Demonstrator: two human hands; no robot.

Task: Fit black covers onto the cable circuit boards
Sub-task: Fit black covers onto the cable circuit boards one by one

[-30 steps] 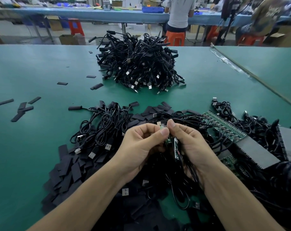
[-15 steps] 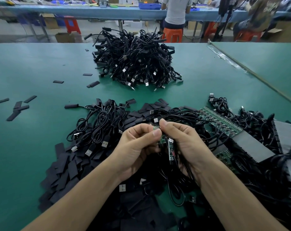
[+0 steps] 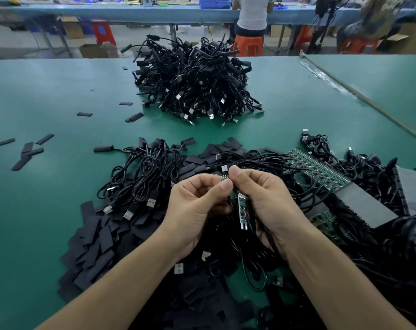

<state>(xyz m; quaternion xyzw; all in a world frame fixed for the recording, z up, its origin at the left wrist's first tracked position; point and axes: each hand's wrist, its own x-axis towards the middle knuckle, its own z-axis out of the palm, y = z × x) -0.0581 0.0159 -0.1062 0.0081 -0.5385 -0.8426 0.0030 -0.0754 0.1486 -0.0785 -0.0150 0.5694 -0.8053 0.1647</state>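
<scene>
Fingers of left hand (image 3: 197, 206) and right hand (image 3: 266, 198) pinch one circuit board (image 3: 224, 178) — light, stiff, probably fragile. Best held by its edges.

Two hands (image 3: 197, 208) (image 3: 271, 198), two held circuit boards (image 3: 242, 210) (image 3: 233, 197)

Green table (image 3: 47, 91) — beyond it orange stool (image 3: 248, 45), cardboard box (image 3: 95, 50), blue bin (image 3: 214, 3) on far bench (image 3: 130, 14).

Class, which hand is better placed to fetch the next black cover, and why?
Probably left. The covers lie heaped on the left hand's side, close to it. It only pinches the tip of the boards, while the right hand grips them and their cables.
</scene>
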